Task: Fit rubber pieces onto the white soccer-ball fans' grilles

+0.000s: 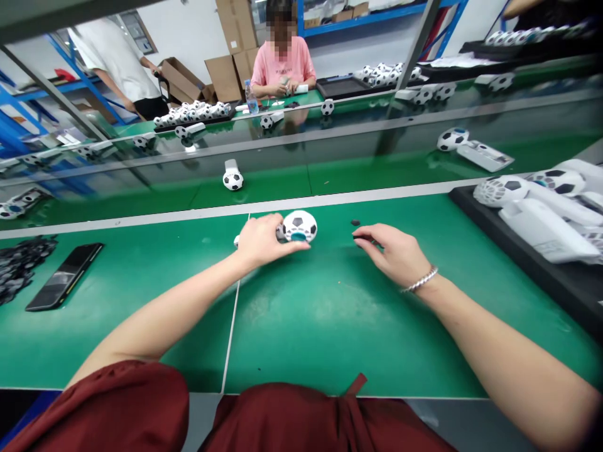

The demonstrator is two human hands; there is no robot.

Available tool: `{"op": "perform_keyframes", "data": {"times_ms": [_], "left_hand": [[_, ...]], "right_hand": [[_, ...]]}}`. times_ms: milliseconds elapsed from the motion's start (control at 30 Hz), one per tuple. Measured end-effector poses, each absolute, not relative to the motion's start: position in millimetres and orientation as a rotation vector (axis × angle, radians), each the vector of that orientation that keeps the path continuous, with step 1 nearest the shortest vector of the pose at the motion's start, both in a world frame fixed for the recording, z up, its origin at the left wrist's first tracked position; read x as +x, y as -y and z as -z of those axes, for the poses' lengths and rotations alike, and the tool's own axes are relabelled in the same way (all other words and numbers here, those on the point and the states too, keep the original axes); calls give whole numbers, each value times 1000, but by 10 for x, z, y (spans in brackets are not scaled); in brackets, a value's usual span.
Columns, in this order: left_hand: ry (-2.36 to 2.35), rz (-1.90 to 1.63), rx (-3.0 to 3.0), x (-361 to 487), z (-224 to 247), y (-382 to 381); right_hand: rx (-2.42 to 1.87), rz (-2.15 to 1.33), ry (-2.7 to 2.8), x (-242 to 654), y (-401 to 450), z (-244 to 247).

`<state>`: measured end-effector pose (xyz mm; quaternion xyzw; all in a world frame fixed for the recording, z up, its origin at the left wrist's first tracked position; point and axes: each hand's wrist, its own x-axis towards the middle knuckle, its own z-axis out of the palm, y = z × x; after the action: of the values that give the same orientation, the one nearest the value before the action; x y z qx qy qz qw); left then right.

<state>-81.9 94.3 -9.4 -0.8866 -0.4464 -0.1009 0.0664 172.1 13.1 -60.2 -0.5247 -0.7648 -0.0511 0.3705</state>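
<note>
My left hand [260, 240] is wrapped round the white handle of a device with a football-patterned head [300, 227]. The head faces right, and a teal-blue part shows in an opening on its lower side. Most of the handle is hidden by my fingers. To the right, my right hand [393, 251] pinches a small black piece [357, 238] between thumb and fingertips, a short way from the device. Another small flat black piece [355, 222] lies on the green table [301, 326] just beyond those fingertips.
A black tray [527, 251] of football-headed devices stands at right. At left lie a phone [66, 276] and a heap of black pieces [26, 260]. Beyond the pale table edge, a conveyor belt [348, 172] carries several devices. A co-worker in pink [282, 66] sits across; another person [113, 56] stands behind.
</note>
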Motion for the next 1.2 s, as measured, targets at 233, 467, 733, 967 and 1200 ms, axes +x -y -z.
{"op": "perform_keyframes", "data": {"times_ms": [233,467,733,967,1200], "left_hand": [[1179,205,-2632,-594,200,-824],[1097,-42,-2950,-502,111,-657],[1351,267,-3000,-420,253,-642],[1354,276,-3113,-415,218,-631],[1386,319,-3163,-415,214,-651]], "right_hand": [[-1388,0,1841,1708,-125,593],[-1319,-139,1839,1656,-80,517],[-1205,-392,1808,1537,-32,529],[-1166,-317,1842,1372,-56,628],[-1295,-518,1695,1329,-95,677]]}}
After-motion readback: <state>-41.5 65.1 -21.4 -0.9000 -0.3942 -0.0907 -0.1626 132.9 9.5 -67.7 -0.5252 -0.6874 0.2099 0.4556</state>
